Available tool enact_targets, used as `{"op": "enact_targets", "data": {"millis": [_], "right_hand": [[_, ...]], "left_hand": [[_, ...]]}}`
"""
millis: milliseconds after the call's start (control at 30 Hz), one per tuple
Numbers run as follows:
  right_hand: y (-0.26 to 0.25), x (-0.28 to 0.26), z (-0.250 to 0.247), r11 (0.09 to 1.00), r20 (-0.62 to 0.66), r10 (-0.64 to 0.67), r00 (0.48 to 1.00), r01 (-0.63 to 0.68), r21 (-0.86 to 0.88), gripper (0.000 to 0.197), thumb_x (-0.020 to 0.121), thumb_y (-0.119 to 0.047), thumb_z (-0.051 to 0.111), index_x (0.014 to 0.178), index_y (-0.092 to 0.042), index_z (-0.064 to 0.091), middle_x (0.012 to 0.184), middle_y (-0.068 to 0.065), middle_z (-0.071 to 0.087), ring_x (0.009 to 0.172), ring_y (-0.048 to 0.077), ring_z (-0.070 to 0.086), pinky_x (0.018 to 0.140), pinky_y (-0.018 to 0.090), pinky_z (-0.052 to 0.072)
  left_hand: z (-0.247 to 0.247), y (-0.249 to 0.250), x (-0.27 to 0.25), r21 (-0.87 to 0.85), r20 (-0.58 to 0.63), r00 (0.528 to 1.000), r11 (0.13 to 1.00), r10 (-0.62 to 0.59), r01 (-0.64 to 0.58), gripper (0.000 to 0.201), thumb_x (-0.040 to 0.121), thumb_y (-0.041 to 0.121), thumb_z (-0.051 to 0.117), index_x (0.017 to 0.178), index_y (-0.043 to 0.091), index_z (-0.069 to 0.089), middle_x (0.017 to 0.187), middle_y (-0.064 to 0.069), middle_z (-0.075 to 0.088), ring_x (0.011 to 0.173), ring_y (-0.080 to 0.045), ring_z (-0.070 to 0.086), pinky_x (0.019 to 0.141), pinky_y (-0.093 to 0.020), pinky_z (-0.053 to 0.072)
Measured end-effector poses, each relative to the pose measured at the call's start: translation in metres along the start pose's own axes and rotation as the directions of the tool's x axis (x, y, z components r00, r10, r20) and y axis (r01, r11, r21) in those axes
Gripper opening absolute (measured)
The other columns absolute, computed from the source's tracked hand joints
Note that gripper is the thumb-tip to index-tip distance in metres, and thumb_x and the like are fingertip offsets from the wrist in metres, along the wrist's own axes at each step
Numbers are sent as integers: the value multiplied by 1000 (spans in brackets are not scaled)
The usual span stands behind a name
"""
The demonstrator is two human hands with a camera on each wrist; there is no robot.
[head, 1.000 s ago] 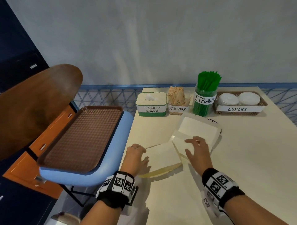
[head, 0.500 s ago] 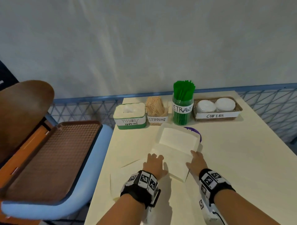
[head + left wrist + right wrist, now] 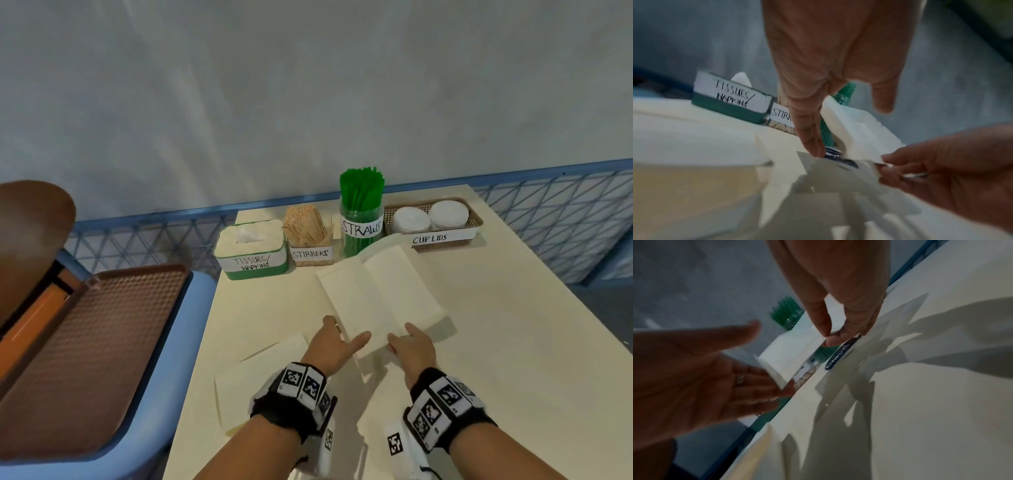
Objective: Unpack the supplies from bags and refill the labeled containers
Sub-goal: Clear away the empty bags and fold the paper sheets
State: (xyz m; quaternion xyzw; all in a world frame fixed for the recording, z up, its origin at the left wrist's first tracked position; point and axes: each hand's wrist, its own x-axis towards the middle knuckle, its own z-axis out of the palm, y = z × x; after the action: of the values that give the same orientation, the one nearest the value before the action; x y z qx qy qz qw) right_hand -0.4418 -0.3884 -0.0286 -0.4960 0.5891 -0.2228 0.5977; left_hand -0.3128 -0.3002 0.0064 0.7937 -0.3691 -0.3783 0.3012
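A white paper bag (image 3: 376,294) hangs tilted above the cream table (image 3: 513,342), its far end near the straws jar (image 3: 361,219). My right hand (image 3: 412,346) pinches the bag's near edge (image 3: 797,347) between thumb and fingers. My left hand (image 3: 337,342) lies with straight fingers against the bag's near left corner, its thumb spread apart. At the back stand the tissues/napkins box (image 3: 251,250), the stirrers holder (image 3: 308,236) and the cup lids basket (image 3: 445,240). A dark blue label (image 3: 840,158) lies under the bag.
A second flat paper bag (image 3: 260,377) lies on the table's near left. A brown tray (image 3: 96,342) rests on a blue chair seat (image 3: 191,342) just left of the table edge. A blue mesh fence (image 3: 548,222) runs behind the table.
Both hands have come to the near end of the white bag and lifted it off the table. The left hand has left the flat bag on the left.
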Motion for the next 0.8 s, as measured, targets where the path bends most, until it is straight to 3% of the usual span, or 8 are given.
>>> {"op": "enact_targets", "data": {"millis": [67,167,267,367,467,567,633,800], "right_hand": [[0,-16,10,998,64,-12,998,8,62,54,89,-4,54,139,1,34,99,14,62,102,30,57,97,36,44],[1,-35,10,999,225,-17,974,8,42,53,91,-10,54,140,-12,34,80,6,64,70,22,56,67,31,48],[-2,-38,-5,930,222,-237,946,287,-231,34,92,-15,54,126,-18,50,68,0,65,50,9,51,51,17,44],[-12,-38,-21,755,46,-595,802,577,-312,38,85,-12,63,121,-19,53,82,-3,59,60,5,53,60,9,41],[-18,-30,-32,595,-29,-770,637,702,-391,57,79,-13,70,131,-21,46,113,-2,44,95,11,45,88,18,34],[-14,-21,-39,513,159,-771,617,749,-419,50,84,-24,67,129,-32,47,119,-6,42,113,8,39,100,18,27],[-5,-20,-43,516,251,-745,618,772,-370,31,87,-21,63,113,-37,57,115,-7,50,112,7,48,97,6,29],[25,-31,-54,515,338,-684,646,757,-404,22,89,-13,61,99,-29,72,114,-12,61,105,1,55,90,-1,31]], "left_hand": [[-4,4,2,-42,-129,990,997,54,-60,48,89,24,60,126,4,37,110,-13,61,98,-27,60,84,-33,49],[-23,11,0,93,-267,944,981,191,-172,31,90,6,52,121,3,47,83,-8,56,76,-21,51,61,-23,35],[-48,19,-3,176,-252,930,957,268,-229,34,90,9,57,124,10,56,90,-5,61,87,-22,56,66,-18,35],[-65,24,-5,234,-189,937,940,296,-249,33,89,14,61,122,12,62,121,-6,64,116,-20,55,89,-20,37],[-65,27,-6,285,-62,941,910,332,-302,28,90,11,58,117,13,65,119,-9,64,115,-22,55,89,-20,36],[-52,23,-11,279,11,928,890,372,-360,26,90,7,55,110,14,70,110,-11,63,108,-24,57,91,-24,40],[-41,18,-19,278,38,901,861,433,-426,26,90,6,54,108,14,71,109,-9,65,106,-23,58,91,-22,40],[-12,-15,-37,567,194,780,580,596,-584,44,89,1,42,122,20,63,129,-5,59,102,-29,55,90,-27,44]]}}
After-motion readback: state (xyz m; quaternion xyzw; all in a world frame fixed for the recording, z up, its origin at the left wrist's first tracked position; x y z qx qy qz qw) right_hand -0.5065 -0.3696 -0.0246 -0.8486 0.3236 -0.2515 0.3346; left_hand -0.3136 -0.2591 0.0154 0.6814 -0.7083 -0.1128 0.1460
